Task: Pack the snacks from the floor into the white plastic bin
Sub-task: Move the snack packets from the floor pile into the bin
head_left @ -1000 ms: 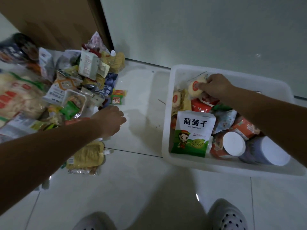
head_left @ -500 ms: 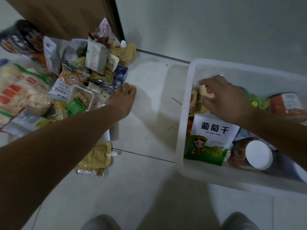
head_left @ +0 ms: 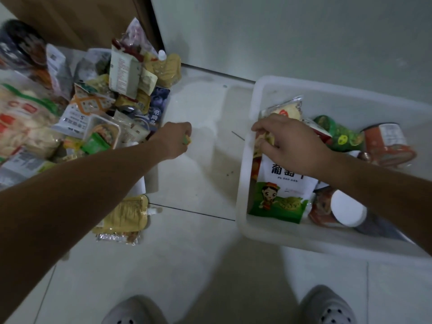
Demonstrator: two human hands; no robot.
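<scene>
Pale floor tiles [head_left: 201,265] are carrying a heap of snacks [head_left: 100,108] at the left and the white plastic bin [head_left: 244,183] at the right, with a grey wall behind the bin and a brown door behind the heap. Left hand [head_left: 174,139] is hanging at the heap's right edge, fingers curled shut around a small green-and-yellow packet [head_left: 187,139] that is peeking out at the fingertips. A yellow spouted pouch [head_left: 127,213] is lying on the floor below that forearm, apart from the hand. Right hand [head_left: 292,142] is reaching into the bin's near-left corner, fingers pinched on a clear-wrapped yellowish snack [head_left: 264,139] against the left wall; how firmly cannot be told. Directly beneath that hand, a white-and-green raisin bag [head_left: 282,197] is standing upright. A green packet [head_left: 339,134], an orange-labelled can [head_left: 385,143] and a white-lidded jar [head_left: 346,209] are sitting further right in the bin. Two grey perforated shoes [head_left: 327,307] are showing at the bottom edge.
</scene>
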